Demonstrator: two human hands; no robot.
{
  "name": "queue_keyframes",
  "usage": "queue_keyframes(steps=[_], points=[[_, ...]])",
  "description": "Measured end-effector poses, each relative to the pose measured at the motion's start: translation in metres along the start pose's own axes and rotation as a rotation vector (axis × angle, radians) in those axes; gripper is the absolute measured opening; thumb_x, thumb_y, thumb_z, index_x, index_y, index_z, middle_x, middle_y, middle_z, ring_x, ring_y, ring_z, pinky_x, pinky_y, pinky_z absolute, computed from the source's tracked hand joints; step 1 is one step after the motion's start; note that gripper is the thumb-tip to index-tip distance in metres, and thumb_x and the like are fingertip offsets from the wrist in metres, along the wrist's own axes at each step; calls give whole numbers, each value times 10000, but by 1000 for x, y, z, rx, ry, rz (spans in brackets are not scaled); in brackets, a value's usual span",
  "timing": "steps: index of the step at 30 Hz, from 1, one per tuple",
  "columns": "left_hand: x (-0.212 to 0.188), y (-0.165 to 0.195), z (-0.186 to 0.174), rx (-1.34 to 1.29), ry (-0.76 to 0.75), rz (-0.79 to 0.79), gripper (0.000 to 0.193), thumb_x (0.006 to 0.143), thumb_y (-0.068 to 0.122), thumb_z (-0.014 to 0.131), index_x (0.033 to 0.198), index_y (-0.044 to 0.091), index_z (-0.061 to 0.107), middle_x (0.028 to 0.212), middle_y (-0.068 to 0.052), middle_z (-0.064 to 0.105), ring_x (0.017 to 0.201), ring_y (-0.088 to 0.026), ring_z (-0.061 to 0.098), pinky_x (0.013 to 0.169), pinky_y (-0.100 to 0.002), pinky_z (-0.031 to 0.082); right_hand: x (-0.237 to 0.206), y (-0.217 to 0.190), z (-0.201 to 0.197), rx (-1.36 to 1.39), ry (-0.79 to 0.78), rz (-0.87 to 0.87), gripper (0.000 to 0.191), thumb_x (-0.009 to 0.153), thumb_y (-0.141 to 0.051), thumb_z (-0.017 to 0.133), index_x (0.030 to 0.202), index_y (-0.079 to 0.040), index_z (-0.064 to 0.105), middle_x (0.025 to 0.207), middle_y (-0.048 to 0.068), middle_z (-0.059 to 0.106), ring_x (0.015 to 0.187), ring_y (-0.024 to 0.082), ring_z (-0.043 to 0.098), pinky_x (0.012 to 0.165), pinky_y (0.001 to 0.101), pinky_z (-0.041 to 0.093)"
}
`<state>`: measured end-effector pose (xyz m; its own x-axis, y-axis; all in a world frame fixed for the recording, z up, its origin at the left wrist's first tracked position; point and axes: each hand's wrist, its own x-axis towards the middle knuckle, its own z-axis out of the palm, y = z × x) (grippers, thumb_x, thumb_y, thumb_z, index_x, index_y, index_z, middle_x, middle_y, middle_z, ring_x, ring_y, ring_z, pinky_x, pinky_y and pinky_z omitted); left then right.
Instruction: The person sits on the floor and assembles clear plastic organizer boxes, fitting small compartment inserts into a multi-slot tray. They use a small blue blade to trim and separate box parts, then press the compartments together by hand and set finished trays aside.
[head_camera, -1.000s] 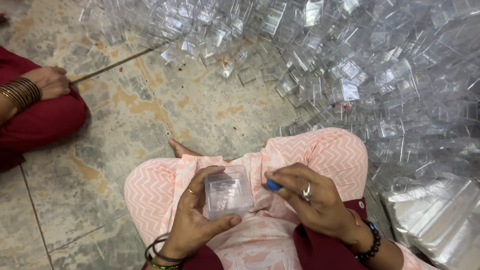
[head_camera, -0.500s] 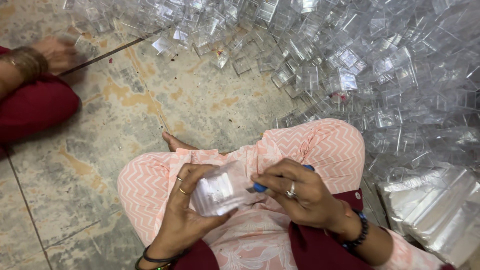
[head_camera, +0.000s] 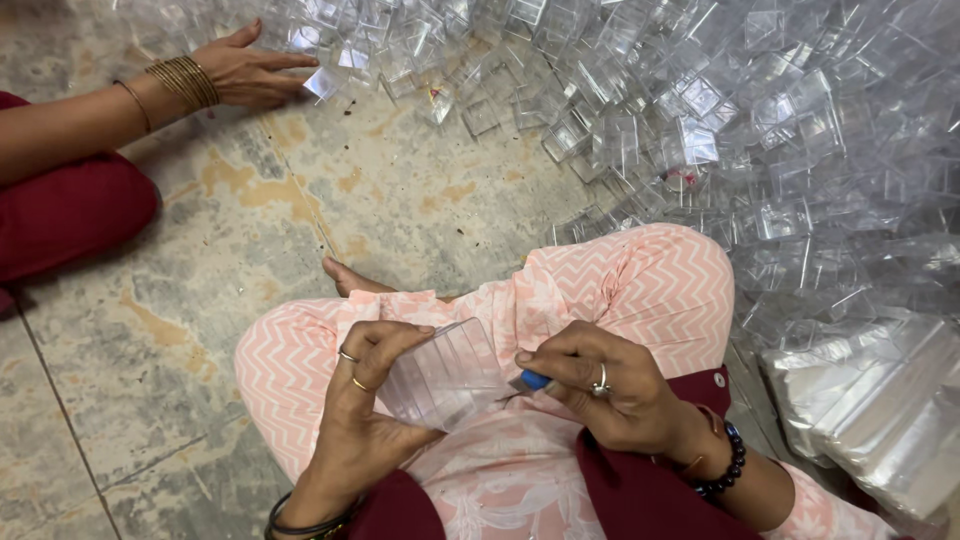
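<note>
My left hand (head_camera: 365, 400) grips a clear ribbed plastic box (head_camera: 445, 375) over my lap, fingers curled round its left side. Just to the right, my right hand (head_camera: 600, 385) is closed on a small blue-handled tool (head_camera: 533, 381), whose tip touches the box's right edge. I sit cross-legged in pink zigzag trousers (head_camera: 640, 285), one bare foot (head_camera: 345, 277) showing on the floor.
A big heap of clear plastic boxes (head_camera: 700, 120) covers the floor ahead and to the right. Another person's hand (head_camera: 245, 70) with gold bangles rests at the heap's left edge, their red-clad leg (head_camera: 70, 215) on the left. Stacked clear plastic pieces (head_camera: 880, 400) lie at my right.
I have turned the box in my left hand so its ribbed side faces up. The other person's hand has reached right to the heap's edge.
</note>
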<state>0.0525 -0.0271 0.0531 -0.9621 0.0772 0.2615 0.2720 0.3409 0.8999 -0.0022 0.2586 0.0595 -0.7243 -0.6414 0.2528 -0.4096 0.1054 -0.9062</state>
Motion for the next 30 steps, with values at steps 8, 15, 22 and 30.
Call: queue_keyframes(steps=[8, 15, 22, 30], points=[[3, 8, -1, 36, 11, 14, 888, 540, 159, 952, 1349, 128, 586, 1181, -81, 578, 1138, -258, 595, 989, -389, 526, 1, -2, 1, -3, -9, -50, 359, 940, -11, 732, 1290, -73, 690, 1111, 81, 726, 976, 189, 722, 840, 301, 587], [0, 15, 1, 137, 32, 22, 844, 579, 178, 979, 1329, 141, 593, 1176, -78, 577, 1128, -248, 594, 975, -376, 528, 4, -1, 5, -21, -9, -68, 393, 911, 15, 756, 1289, -71, 690, 1082, 60, 719, 937, 177, 699, 831, 306, 565], [1, 12, -2, 38, -31, 4, 888, 546, 173, 968, 1343, 130, 579, 1191, -87, 591, 1122, -263, 601, 971, -392, 529, 8, 6, 8, -189, 102, -79, 396, 899, 30, 715, 1282, -63, 681, 1064, 79, 701, 933, 183, 688, 805, 308, 562], [1, 8, -4, 59, 1, -16, 896, 544, 152, 970, 1345, 139, 570, 1159, -89, 587, 1105, -268, 605, 951, -379, 518, -2, -1, 2, -59, 17, -97, 384, 924, 3, 723, 1295, -87, 675, 1100, 89, 721, 949, 183, 703, 818, 304, 581]])
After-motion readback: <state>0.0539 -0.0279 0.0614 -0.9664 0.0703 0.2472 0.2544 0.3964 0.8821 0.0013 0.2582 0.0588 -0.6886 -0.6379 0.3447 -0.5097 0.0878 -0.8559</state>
